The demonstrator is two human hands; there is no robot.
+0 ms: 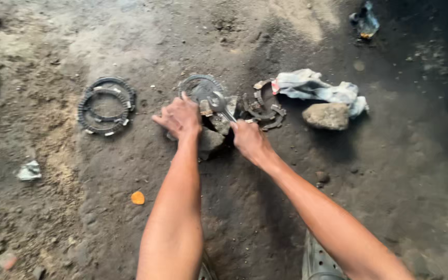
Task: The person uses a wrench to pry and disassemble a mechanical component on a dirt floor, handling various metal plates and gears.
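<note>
— Grey metal in the right hand (250, 141), is it?

— Yes — a spanner (219, 105), its handle clasped in the fingers and its head lying over the ring-shaped plate (199, 85) near the middle of the dirt floor (265, 218); the plate rests on a lump of broken concrete (211, 139).

— And the left hand (180, 118)?

— Fingers curled and pressed down on the concrete and the near rim of the plate; whether it grips anything I cannot tell.

— What lies around?

— Two toothed rings (105, 106) stacked well apart toward the floor's left side; darker plates (263, 110) just right of the spanner; a crumpled rag (315, 88) touching them; a stone (326, 115) beside the rag.
</note>
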